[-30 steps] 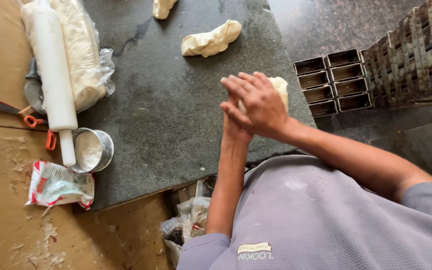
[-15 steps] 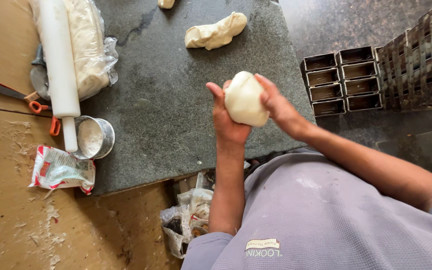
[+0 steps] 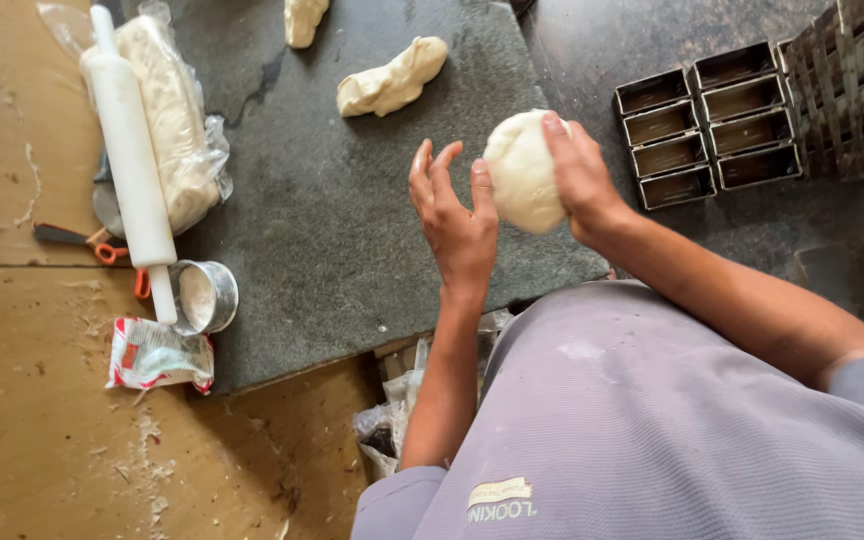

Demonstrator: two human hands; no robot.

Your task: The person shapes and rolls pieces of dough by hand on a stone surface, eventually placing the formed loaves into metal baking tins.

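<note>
The dough ball (image 3: pixel 524 170) sits right of centre in the frame, held above the dark stone surface (image 3: pixel 352 250) by the right hand (image 3: pixel 580 172), whose fingers curl over its far side. The left hand (image 3: pixel 455 215) is spread open just beside it, not touching. It looks soft, pliable and fairly light; best cupped from both sides. Another dough piece (image 3: pixel 392 78) lies at upper centre, a rolling pin (image 3: pixel 132 165) at upper left, and baking tins (image 3: pixel 707 120) at upper right.
</note>
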